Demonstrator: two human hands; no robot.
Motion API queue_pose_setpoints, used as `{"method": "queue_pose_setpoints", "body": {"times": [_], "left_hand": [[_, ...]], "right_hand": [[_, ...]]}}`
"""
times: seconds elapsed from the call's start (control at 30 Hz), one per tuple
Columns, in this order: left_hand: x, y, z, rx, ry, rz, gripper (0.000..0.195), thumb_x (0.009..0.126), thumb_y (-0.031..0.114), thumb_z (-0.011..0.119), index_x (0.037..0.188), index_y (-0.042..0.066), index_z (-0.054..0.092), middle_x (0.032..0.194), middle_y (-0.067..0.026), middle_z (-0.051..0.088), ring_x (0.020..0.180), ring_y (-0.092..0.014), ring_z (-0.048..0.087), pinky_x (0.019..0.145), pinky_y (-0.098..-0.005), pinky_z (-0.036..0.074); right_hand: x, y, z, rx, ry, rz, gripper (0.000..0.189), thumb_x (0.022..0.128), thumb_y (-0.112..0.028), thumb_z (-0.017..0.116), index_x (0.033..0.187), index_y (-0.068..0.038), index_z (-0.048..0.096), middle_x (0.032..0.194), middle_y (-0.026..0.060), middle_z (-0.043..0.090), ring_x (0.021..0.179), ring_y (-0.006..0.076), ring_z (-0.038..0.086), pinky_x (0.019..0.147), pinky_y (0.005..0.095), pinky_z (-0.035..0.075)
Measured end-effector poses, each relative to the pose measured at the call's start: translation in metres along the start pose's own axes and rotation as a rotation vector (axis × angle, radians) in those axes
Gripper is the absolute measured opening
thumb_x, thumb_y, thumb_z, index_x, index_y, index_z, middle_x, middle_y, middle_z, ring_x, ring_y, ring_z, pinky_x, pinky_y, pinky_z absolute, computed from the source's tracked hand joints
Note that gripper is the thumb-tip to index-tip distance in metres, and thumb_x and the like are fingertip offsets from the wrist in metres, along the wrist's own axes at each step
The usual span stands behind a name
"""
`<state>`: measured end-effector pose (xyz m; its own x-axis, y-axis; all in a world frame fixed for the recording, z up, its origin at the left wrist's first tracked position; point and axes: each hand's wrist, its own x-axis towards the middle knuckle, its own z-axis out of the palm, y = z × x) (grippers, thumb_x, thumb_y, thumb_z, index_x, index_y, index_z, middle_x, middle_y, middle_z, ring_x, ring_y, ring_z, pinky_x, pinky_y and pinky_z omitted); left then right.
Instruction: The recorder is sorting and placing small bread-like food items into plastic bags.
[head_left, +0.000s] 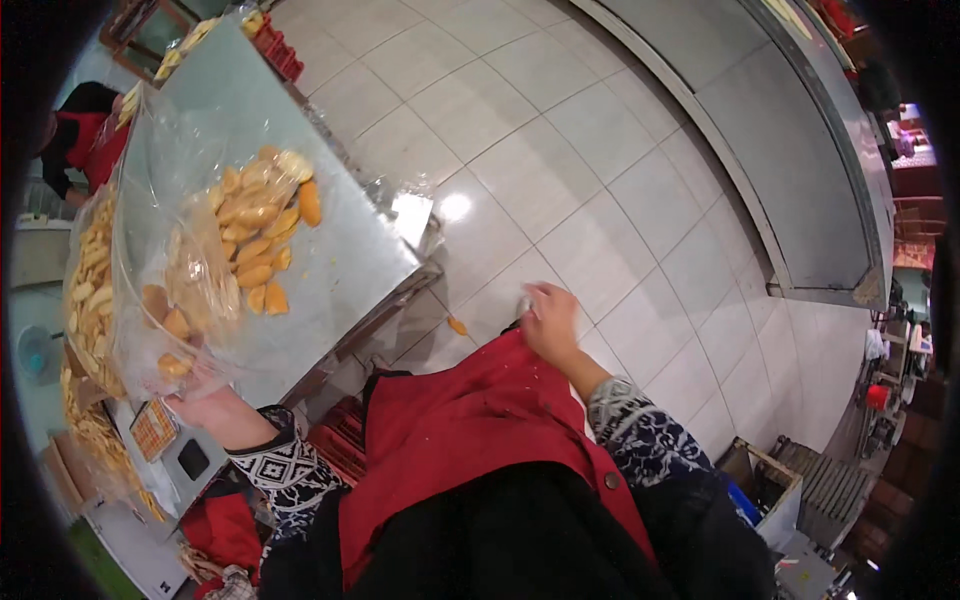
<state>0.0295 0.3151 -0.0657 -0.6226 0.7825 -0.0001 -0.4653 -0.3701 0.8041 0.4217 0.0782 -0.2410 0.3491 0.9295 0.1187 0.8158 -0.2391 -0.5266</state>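
My left hand (201, 401) grips the lower edge of a large clear plastic bag (154, 225). The bag spreads over the corner of a metal-topped table (352, 255). Oblong orange-yellow food pieces (255, 259) lie in a heap on the metal, partly under the film. A few more pieces (176, 326) show through the plastic near my left hand. My right hand (553, 319) is blurred in front of my red apron (480, 420), its fingers curled. Something small and whitish shows at its fingertips, too unclear to name.
One orange piece (457, 325) lies on the tiled floor (540, 187). Bags of pale food pieces (91, 300) line the table's far side, where a person in red (94, 142) stands. A long metal counter (787, 150) runs along the right. Red crates (341, 439) sit below the table.
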Motion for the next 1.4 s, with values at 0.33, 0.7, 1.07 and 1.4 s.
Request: {"method": "queue_pose_setpoints", "body": {"times": [0.33,0.7,1.07,1.4], "left_hand": [[-0.088,-0.070,0.106,-0.445,-0.166,-0.374,0.070,0.086,0.055,0.029,0.134,0.004,0.032,0.136,-0.0165,0.036,0.123,-0.040,0.034,0.100,-0.0593,0.027],[-0.174,-0.147,0.227,-0.366,0.074,-0.659,0.073,0.086,0.060,0.022,0.136,0.007,0.030,0.138,-0.0156,0.033,0.124,-0.036,0.035,0.099,-0.0563,0.029],[-0.182,-0.228,0.215,-0.577,-0.146,-0.948,0.079,0.086,0.064,0.021,0.137,0.004,0.023,0.134,-0.0185,0.035,0.123,-0.035,0.036,0.100,-0.0520,0.031],[-0.234,-0.291,0.068,-0.124,-0.377,-1.167,0.060,0.089,0.054,0.038,0.134,0.015,0.032,0.122,-0.0105,0.047,0.110,-0.023,0.047,0.087,-0.0412,0.040]], "right_hand": [[-0.059,0.198,-0.186,-0.038,-0.043,0.648,0.051,0.078,-0.008,0.060,0.127,-0.007,0.042,0.106,0.0112,0.052,0.095,0.0240,0.053,0.082,0.0344,0.044],[0.242,-0.058,-0.320,0.381,0.114,-0.636,0.025,0.072,0.009,0.058,0.095,0.000,0.061,0.101,0.0106,0.060,0.091,0.0227,0.058,0.079,0.0295,0.046],[0.256,-0.062,-0.264,-0.549,-0.435,-1.006,0.044,0.076,-0.008,0.050,0.120,-0.015,0.053,0.124,0.0012,0.051,0.110,0.0172,0.050,0.083,0.0311,0.043],[0.204,0.002,-0.160,-0.199,-0.328,-0.636,0.081,0.064,-0.025,0.077,0.132,-0.012,0.035,0.136,0.0215,0.033,0.119,0.0415,0.038,0.096,0.0483,0.034]]}}
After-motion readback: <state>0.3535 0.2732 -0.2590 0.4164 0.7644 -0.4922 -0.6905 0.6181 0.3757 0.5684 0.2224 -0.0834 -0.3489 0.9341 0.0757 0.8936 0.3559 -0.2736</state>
